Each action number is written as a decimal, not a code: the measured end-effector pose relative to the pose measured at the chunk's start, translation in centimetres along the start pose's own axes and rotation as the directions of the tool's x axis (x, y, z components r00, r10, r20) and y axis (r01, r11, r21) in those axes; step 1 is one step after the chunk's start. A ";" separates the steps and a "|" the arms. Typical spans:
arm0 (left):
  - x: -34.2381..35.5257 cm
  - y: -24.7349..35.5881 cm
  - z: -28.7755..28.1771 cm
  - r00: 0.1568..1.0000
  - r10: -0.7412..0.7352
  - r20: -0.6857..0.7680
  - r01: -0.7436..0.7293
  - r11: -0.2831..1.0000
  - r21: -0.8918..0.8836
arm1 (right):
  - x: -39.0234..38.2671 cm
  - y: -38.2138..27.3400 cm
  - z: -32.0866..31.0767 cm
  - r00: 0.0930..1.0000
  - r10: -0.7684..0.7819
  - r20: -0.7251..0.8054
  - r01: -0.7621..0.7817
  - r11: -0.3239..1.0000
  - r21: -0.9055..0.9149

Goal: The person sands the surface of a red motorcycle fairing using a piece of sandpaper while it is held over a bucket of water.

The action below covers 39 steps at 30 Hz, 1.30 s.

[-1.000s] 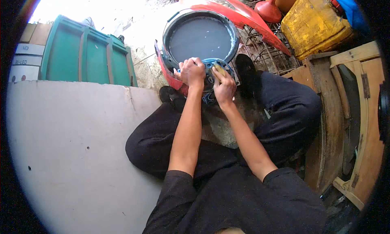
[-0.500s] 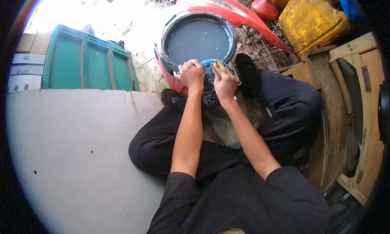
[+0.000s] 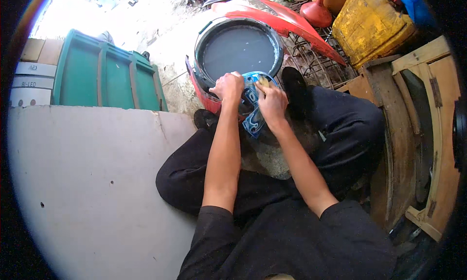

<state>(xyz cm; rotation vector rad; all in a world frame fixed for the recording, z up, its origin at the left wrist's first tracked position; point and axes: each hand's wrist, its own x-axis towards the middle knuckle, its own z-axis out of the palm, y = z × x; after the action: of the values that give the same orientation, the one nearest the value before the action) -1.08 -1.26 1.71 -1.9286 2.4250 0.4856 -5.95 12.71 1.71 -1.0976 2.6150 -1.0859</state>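
Observation:
At the near rim of a black bucket (image 3: 200,70) of grey water, my left hand (image 3: 228,87) is closed on the left edge of a blue, glossy panel (image 3: 252,124) with pale swirls and openings in it. The panel leans toward me, its lower end between my feet. My right hand (image 3: 273,104) pinches a small yellowish pad (image 3: 264,81) against the panel's upper right part. Whether the pad is a sponge or folded paper cannot be made out. My hands cover part of the panel.
Red curved plastic panels (image 3: 287,25) lie behind and beside the bucket. A red funnel (image 3: 316,11) and a dirty yellow jerrycan (image 3: 368,27) stand at the far right. Wooden frames (image 3: 440,119) are on my right; a white board (image 3: 97,158) and a green crate (image 3: 87,76) on my left.
The blue panel is tilted more into view, with its lower part now showing bright blue. My right hand has shifted slightly down and right with the pad.

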 end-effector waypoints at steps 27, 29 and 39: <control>0.1 0.2 -1.4 0.995 -0.066 0.071 0.068 0.997 -0.027 | 0.6 -0.7 0.0 0.996 -0.036 0.078 0.042 0.996 -0.082; 0.0 -0.1 -1.0 0.999 -0.040 0.003 0.040 0.997 -0.065 | 0.3 -0.9 0.1 0.998 -0.043 0.054 0.047 0.997 -0.068; -0.3 0.3 -0.9 0.999 -0.037 -0.034 0.035 0.998 -0.059 | 3.7 -1.7 0.8 0.989 -0.009 0.147 0.034 0.984 -0.173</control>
<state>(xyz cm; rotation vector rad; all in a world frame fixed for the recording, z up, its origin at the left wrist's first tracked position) -1.13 -1.11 2.69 -2.0170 2.4187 0.5313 -7.40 8.94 2.82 -1.1924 2.6274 -0.7583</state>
